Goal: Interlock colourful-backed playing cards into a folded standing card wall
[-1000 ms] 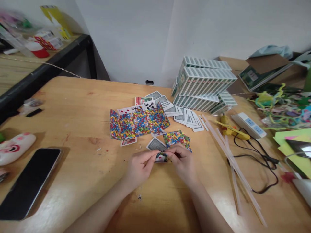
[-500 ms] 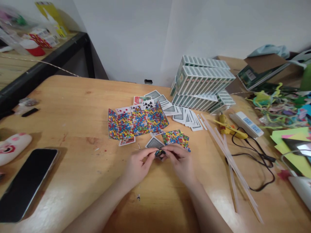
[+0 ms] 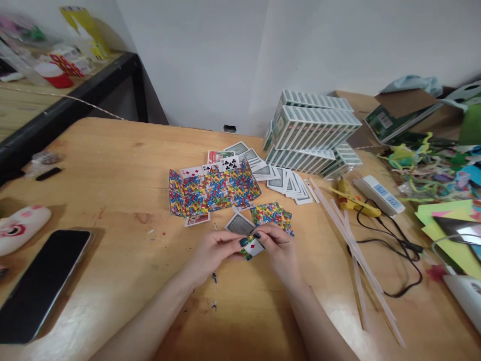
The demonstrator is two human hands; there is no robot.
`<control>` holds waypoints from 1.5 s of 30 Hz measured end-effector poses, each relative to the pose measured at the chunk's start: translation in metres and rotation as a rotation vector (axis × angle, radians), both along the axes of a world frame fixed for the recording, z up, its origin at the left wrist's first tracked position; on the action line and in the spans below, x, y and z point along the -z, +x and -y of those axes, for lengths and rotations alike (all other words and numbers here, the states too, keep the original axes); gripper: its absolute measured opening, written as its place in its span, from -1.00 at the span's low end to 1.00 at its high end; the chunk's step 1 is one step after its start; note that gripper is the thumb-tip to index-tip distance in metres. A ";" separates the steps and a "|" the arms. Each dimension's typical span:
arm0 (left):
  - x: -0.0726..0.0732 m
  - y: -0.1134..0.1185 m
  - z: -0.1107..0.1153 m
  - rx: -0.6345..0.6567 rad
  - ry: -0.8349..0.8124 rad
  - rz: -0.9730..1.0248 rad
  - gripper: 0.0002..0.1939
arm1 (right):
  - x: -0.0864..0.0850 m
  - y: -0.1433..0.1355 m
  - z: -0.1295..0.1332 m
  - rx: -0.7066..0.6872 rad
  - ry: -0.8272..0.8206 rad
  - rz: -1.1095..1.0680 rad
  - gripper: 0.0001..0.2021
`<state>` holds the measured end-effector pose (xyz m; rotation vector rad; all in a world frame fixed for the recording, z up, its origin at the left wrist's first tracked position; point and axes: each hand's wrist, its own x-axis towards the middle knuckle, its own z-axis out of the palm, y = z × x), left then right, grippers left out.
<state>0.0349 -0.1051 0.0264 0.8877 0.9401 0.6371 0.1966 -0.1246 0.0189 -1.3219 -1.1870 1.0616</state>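
Note:
A small playing card [image 3: 252, 247] with a red diamond and a colourful patterned edge is pinched between my left hand [image 3: 208, 255] and my right hand [image 3: 280, 250]. Both thumbs, with dark nails, press at its upper edge. Just beyond my fingers a grey-backed card [image 3: 239, 223] lies face down. To its right sit patterned pieces [image 3: 272, 215]. Farther back stands a folded strip of joined cards [image 3: 218, 189] covered in a multicoloured pattern, with card faces showing along its far edge.
Loose cards [image 3: 287, 183] fan out before stacked card boxes [image 3: 317, 125]. At right lie clear glue sticks [image 3: 361, 255], a yellow glue gun [image 3: 355, 200], a power strip [image 3: 379, 194] and cables. A phone [image 3: 43, 286] and a white painted object [image 3: 24, 228] are at left.
The piece between my fingers has turned, so its red diamond face now shows. My hands stay nearly in place. A small dark scrap now shows beside my left wrist.

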 end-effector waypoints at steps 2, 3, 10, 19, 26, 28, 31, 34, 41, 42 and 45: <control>-0.002 -0.001 -0.001 0.043 -0.047 0.007 -0.80 | -0.001 -0.002 0.001 -0.034 0.017 0.006 -0.90; -0.003 -0.001 -0.001 0.063 -0.045 -0.006 -0.80 | -0.002 -0.002 0.002 -0.053 0.018 0.010 -0.90; 0.000 0.001 -0.002 0.088 0.156 -0.172 -0.86 | -0.004 -0.006 0.003 -0.134 -0.009 0.063 -0.87; 0.002 0.007 0.009 -0.036 0.439 -0.350 -0.89 | -0.004 -0.010 0.005 -0.117 -0.042 0.007 -0.84; 0.005 0.008 0.004 -0.189 0.317 -0.246 -0.79 | -0.002 -0.010 0.004 -0.082 -0.180 -0.170 -0.68; 0.005 0.006 0.001 -0.165 0.282 -0.220 -0.79 | 0.003 -0.010 0.003 -0.055 -0.182 -0.075 -0.64; 0.002 0.004 -0.002 -0.106 0.259 -0.171 -0.78 | 0.007 -0.011 0.002 0.007 -0.163 0.043 -0.63; 0.000 0.003 -0.001 -0.076 0.266 -0.159 -0.75 | 0.007 -0.014 0.003 0.015 -0.164 0.085 -0.62; 0.000 0.006 0.008 -0.062 0.476 -0.388 -0.75 | 0.008 -0.025 0.010 0.053 -0.127 0.209 -0.65; -0.001 0.006 0.009 -0.070 0.514 -0.422 -0.75 | 0.009 -0.026 0.011 0.049 -0.106 0.244 -0.65; -0.003 0.007 0.012 -0.089 0.605 -0.488 -0.76 | 0.012 -0.026 0.015 0.021 -0.076 0.338 -0.65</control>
